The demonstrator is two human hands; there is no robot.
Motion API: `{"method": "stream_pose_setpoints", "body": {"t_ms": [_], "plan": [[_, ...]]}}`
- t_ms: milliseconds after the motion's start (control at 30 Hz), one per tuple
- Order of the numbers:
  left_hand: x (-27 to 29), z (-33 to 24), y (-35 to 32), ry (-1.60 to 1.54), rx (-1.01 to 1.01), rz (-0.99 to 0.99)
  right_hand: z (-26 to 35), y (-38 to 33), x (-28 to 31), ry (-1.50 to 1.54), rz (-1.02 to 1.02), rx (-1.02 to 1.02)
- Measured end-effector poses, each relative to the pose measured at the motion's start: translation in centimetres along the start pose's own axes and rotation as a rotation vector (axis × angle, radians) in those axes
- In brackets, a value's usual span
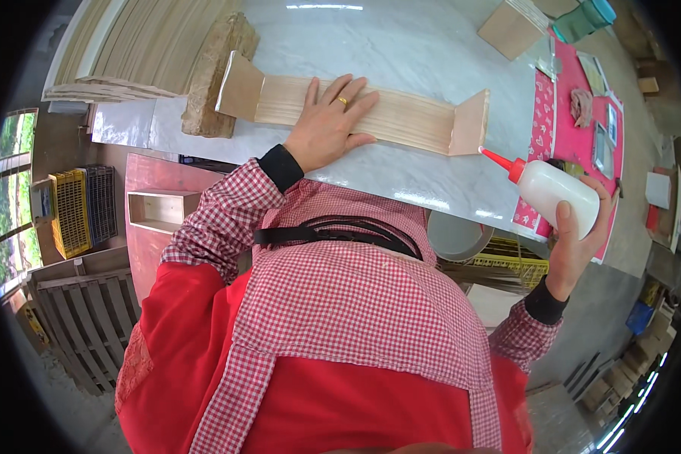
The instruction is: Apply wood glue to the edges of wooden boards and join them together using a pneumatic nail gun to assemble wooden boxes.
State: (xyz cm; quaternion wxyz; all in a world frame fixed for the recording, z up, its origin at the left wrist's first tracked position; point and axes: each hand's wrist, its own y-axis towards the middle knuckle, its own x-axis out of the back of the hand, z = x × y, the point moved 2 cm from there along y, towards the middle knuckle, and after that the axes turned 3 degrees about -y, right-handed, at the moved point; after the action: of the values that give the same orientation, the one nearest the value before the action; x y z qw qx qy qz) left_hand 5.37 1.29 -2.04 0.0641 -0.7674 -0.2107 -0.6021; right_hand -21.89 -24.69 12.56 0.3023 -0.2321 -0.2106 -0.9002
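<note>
A long pale wooden board lies on the marbled white table, with a short upright panel at each end. My left hand rests flat on the board left of its middle, fingers spread, a ring on one finger. White glue shows along the edge of the left end panel. In my right hand is a white glue bottle with a red nozzle. The nozzle's tip is at the lower outer edge of the right end panel. Whether it touches is hard to tell.
A rough block and stacked thin boards stand left of the piece. At right are a pink cloth, a crumpled rag, a wooden box and a teal container. A small open wooden box sits lower left.
</note>
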Motion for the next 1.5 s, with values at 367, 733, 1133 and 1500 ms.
{"method": "stream_pose_setpoints", "body": {"t_ms": [367,733,1133,1500], "plan": [[0.2,-0.1,-0.1,-0.016,0.026,0.046,0.0,3.2,-2.3,0.089,-0.061,0.05],[0.2,-0.3,0.2,-0.036,0.029,0.057,-1.2,5.6,-3.4,0.139,-0.122,0.01],[0.6,-0.5,-0.3,-0.135,0.045,-0.028,-10.8,11.4,-10.0,0.398,-0.357,-0.106],[34.7,12.8,-3.8,0.625,0.642,-0.646,-18.3,16.4,-7.7,-0.496,-0.334,0.168]]}}
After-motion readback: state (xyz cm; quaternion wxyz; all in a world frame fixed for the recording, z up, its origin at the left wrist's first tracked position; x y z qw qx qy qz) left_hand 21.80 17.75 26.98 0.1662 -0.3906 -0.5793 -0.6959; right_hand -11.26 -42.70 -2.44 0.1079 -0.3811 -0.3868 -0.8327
